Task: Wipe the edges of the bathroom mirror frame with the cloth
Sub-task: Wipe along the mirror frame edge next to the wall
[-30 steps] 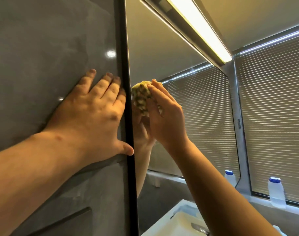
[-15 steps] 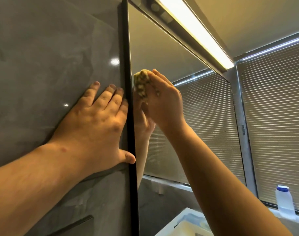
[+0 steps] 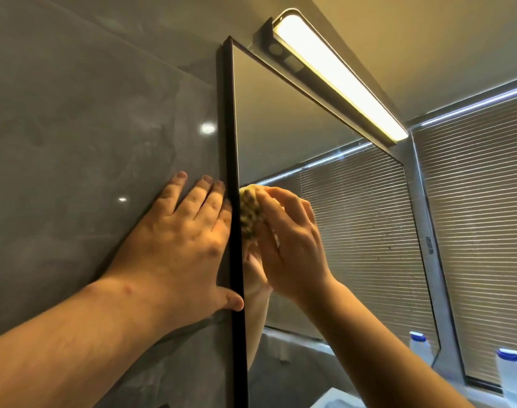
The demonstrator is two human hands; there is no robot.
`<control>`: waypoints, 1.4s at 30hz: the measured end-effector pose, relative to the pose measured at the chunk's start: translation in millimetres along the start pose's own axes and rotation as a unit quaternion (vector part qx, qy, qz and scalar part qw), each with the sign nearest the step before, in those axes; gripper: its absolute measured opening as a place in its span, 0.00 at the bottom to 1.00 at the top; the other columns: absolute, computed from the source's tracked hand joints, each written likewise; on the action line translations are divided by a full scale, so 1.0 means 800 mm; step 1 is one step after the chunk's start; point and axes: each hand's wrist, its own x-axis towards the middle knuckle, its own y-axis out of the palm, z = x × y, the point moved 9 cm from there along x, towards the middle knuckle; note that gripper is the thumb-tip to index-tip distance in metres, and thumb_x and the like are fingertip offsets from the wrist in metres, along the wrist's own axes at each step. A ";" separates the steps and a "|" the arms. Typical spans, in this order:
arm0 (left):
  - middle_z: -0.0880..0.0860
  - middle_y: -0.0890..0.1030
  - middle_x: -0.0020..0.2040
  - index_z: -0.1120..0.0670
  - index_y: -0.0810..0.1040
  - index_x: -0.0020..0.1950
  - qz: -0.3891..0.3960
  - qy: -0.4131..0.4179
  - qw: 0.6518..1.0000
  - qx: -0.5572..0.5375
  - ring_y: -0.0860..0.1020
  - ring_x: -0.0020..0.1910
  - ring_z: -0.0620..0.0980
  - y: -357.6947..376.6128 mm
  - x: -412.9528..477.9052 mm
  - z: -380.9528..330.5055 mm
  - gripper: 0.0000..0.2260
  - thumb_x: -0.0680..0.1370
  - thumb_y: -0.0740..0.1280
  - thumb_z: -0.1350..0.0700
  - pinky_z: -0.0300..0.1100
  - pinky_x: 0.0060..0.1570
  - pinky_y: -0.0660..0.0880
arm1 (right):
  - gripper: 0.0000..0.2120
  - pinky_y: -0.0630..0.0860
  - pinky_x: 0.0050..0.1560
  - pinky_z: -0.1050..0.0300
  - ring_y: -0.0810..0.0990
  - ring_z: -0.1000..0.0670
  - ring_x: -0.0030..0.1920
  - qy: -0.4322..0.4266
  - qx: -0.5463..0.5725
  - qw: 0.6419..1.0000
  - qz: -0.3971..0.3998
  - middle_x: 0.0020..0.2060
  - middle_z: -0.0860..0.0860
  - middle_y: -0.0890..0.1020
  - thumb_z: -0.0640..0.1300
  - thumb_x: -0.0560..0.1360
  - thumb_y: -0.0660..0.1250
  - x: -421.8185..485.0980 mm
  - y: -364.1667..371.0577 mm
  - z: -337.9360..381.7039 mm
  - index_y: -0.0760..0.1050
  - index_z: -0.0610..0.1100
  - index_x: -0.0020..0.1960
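Against black mirror frame (image 3: 233, 148): right hand (image 3: 289, 245) grips one cloth (image 3: 249, 212); left hand (image 3: 175, 242) flat, fingers straight

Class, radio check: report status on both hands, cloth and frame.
Left hand flat on wall, thumb on black frame. Right hand grips yellow cloth against frame's inner edge. Nothing blocking upward path.

You've got no legible text here. The small dark tag (image 3: 430, 245) on the grey window frame, right of the mirror, is too blurred to read.
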 end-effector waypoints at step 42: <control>0.56 0.49 0.80 0.49 0.46 0.79 0.027 -0.011 0.992 0.119 0.47 0.79 0.57 -0.045 0.105 0.092 0.53 0.63 0.45 0.18 0.59 0.75 0.44 | 0.18 0.79 0.58 0.44 0.81 0.43 0.56 0.080 0.025 0.996 -0.001 0.56 0.43 0.82 0.44 0.74 0.69 0.219 0.026 -0.076 0.79 0.41 0.63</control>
